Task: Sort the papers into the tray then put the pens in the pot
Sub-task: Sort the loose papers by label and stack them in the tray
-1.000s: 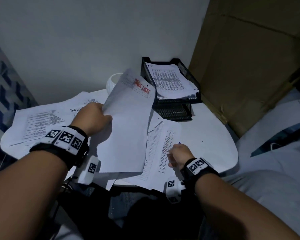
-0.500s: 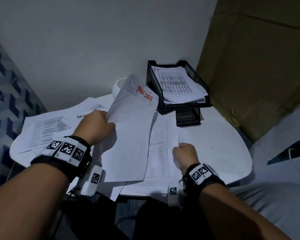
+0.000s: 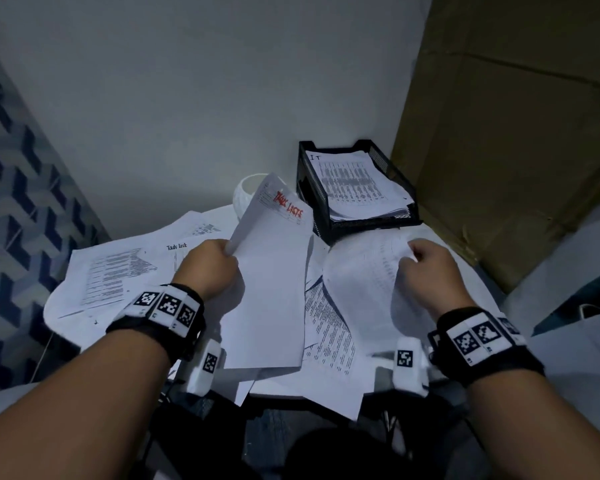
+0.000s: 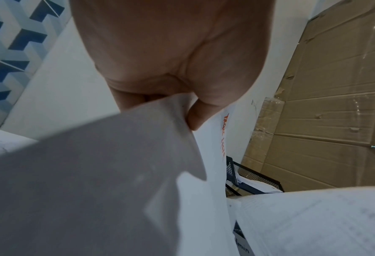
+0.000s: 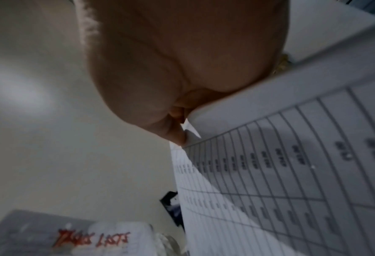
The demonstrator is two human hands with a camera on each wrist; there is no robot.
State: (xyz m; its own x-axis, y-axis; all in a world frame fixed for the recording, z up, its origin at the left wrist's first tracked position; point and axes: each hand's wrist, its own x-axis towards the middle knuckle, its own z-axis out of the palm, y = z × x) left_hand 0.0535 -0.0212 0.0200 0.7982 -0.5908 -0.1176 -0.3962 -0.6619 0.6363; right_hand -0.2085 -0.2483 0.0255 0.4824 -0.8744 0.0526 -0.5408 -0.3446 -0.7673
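On the left of the round white table [image 3: 471,271] we see printed papers [image 3: 111,278] lying spread and overlapping, not yet sorted. Our left hand [image 3: 210,268] pinches the sheet with red handwriting [image 3: 271,282] by its left edge, thumb on top and fingers curled beneath, exactly as it did a second ago; the sheet stands tilted up off the pile. Behind its top corner sits the white pot [image 3: 248,195], partly hidden, and we see no pens in any view now.

What has changed is on the right. A second ago our right hand [image 3: 430,271] lay low at the near edge of the table, gripping a table-printed sheet [image 3: 361,289] that rested on the pile. Now that hand has come up and forward, and the sheet has risen with it, bowed and blurred with motion, its far edge just in front of the black mesh tray [image 3: 388,223]. The right wrist view shows thumb and fingers pinching the sheet's edge.

The tray already holds a stack of papers [image 3: 357,188] in its upper tier. We judge that the right-hand sheet is on its way there, with the red-lettered one to follow; many sheets remain on the table, so the pens are far off.
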